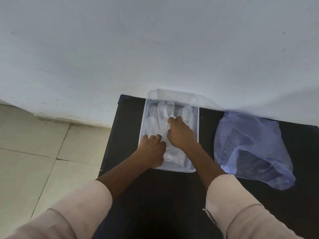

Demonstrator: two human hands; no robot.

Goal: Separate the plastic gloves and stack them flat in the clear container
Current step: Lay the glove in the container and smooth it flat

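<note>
We see our two bare hands, the left hand and the right hand, with no rings, watch or gloves on them. Our forearms are uncovered. We wear pale pinkish-beige sleeves, the left sleeve and the right sleeve, pushed up in soft folds, the right one frayed at a seam.

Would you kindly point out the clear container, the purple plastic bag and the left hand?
clear container (197,118): head view, bare right wall.
purple plastic bag (248,145): head view, middle of the crumpled film.
left hand (151,150): head view, back of the hand.
</note>
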